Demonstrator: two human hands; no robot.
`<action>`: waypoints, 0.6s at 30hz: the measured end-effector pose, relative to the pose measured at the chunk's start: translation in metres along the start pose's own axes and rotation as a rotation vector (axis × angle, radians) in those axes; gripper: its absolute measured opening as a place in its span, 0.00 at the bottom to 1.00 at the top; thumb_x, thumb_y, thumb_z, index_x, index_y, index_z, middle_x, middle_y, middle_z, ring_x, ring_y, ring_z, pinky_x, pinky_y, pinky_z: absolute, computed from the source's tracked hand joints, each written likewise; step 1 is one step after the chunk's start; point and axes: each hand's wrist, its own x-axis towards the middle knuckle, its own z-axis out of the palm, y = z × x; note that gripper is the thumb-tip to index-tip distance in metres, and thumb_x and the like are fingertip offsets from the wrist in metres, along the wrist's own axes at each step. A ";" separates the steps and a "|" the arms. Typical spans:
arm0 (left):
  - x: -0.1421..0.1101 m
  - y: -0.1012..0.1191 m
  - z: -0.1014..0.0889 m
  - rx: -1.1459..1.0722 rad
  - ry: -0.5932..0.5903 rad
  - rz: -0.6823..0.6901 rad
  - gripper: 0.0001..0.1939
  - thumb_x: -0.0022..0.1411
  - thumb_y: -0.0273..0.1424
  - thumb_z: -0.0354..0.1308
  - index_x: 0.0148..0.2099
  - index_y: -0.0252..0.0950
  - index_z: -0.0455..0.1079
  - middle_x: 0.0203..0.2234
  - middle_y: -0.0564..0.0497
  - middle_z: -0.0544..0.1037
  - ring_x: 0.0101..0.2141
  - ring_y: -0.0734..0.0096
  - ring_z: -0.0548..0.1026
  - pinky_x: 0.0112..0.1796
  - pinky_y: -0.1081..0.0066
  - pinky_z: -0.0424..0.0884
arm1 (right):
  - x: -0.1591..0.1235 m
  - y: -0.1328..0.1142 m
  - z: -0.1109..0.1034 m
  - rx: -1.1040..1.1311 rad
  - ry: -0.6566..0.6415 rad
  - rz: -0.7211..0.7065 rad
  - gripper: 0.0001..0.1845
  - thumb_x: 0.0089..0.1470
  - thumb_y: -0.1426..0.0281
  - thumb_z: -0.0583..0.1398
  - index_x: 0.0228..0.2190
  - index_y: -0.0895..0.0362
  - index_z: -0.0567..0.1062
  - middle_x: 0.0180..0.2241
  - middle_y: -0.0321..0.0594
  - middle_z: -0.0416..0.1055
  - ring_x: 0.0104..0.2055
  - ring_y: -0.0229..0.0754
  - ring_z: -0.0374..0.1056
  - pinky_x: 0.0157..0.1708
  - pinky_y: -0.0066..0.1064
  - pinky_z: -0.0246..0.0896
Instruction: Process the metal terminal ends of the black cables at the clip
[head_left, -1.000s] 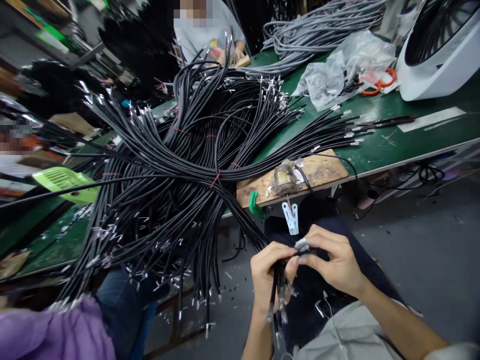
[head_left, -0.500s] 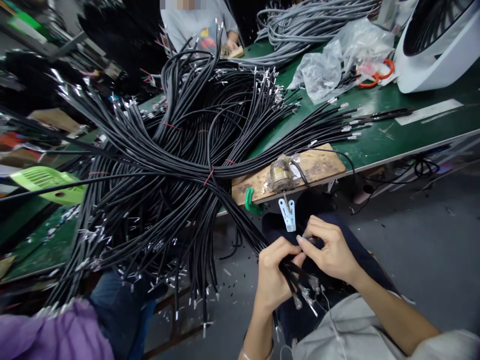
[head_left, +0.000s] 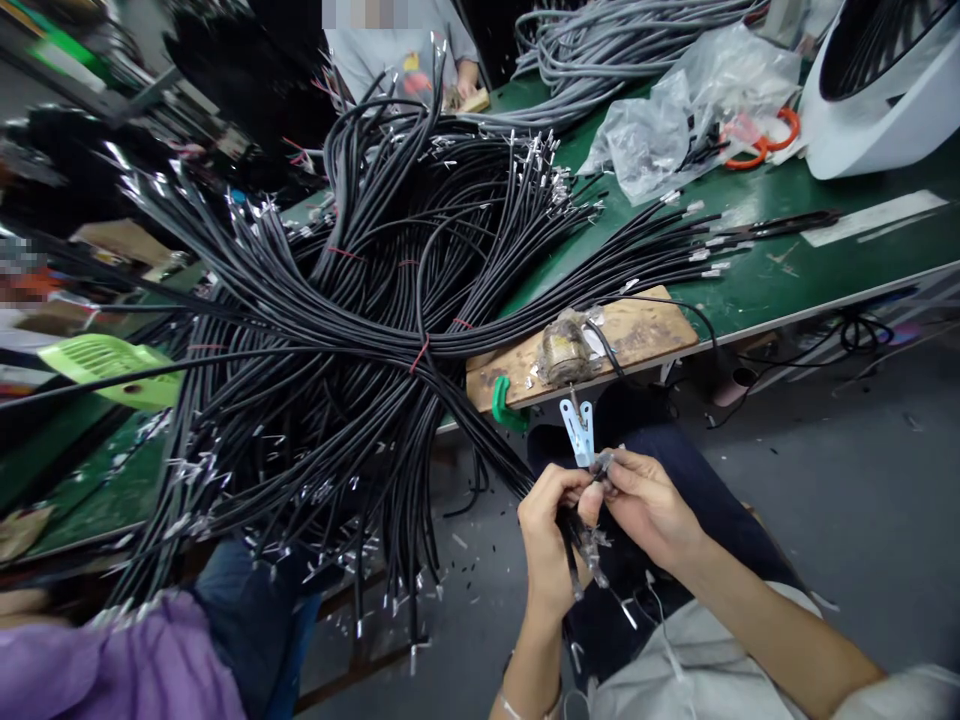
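Cable end (head_left: 604,464), lower frame, right of centre: left hand (head_left: 547,512) grips, right hand (head_left: 651,506) pinches; looks unfinished. Loose ends (head_left: 597,566) below: ragged; done or pending, cannot tell. Bundles (head_left: 360,326), centre-left on surface (head_left: 825,278): stage unclear.

You've got black cables (head_left: 360,322), red ties (head_left: 422,353), green counter (head_left: 795,280), pale-blue clip (head_left: 580,440), orange scissor handles (head_left: 763,146), white fan (head_left: 877,135).

The person wears a pale grey top (head_left: 724,660) and dark trousers (head_left: 716,475).
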 end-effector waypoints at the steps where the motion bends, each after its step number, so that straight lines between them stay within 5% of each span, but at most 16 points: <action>1: 0.000 0.000 -0.001 -0.004 -0.010 0.007 0.09 0.62 0.31 0.56 0.29 0.34 0.69 0.22 0.55 0.67 0.22 0.76 0.66 0.24 0.76 0.59 | 0.000 -0.001 0.001 0.021 -0.002 0.030 0.10 0.36 0.66 0.72 0.23 0.57 0.80 0.24 0.38 0.71 0.26 0.35 0.62 0.30 0.28 0.60; 6: 0.002 0.000 -0.009 -0.010 -0.122 0.044 0.15 0.65 0.32 0.52 0.26 0.34 0.68 0.19 0.54 0.66 0.21 0.76 0.66 0.25 0.75 0.59 | -0.001 -0.008 -0.002 -0.046 -0.107 0.087 0.11 0.39 0.65 0.71 0.23 0.60 0.79 0.21 0.36 0.67 0.23 0.33 0.56 0.25 0.26 0.56; 10: 0.003 0.003 -0.015 -0.006 -0.175 0.011 0.20 0.67 0.32 0.49 0.22 0.34 0.64 0.18 0.54 0.65 0.20 0.77 0.64 0.24 0.75 0.58 | -0.003 -0.016 -0.005 -0.275 -0.147 -0.070 0.16 0.50 0.58 0.65 0.28 0.59 0.77 0.23 0.36 0.66 0.25 0.35 0.58 0.26 0.27 0.57; 14: 0.004 0.009 -0.018 0.005 -0.204 -0.016 0.21 0.67 0.33 0.48 0.20 0.34 0.61 0.15 0.56 0.62 0.18 0.79 0.60 0.22 0.75 0.55 | -0.004 -0.019 -0.005 -0.511 -0.257 -0.212 0.14 0.47 0.62 0.68 0.33 0.58 0.76 0.30 0.39 0.69 0.33 0.39 0.65 0.33 0.30 0.62; 18: 0.000 0.009 -0.014 -0.005 -0.160 -0.057 0.19 0.66 0.33 0.50 0.23 0.33 0.64 0.15 0.56 0.63 0.17 0.79 0.61 0.21 0.76 0.56 | -0.001 -0.006 -0.004 -0.487 -0.110 -0.277 0.10 0.47 0.66 0.67 0.24 0.57 0.73 0.24 0.35 0.68 0.26 0.37 0.64 0.28 0.28 0.60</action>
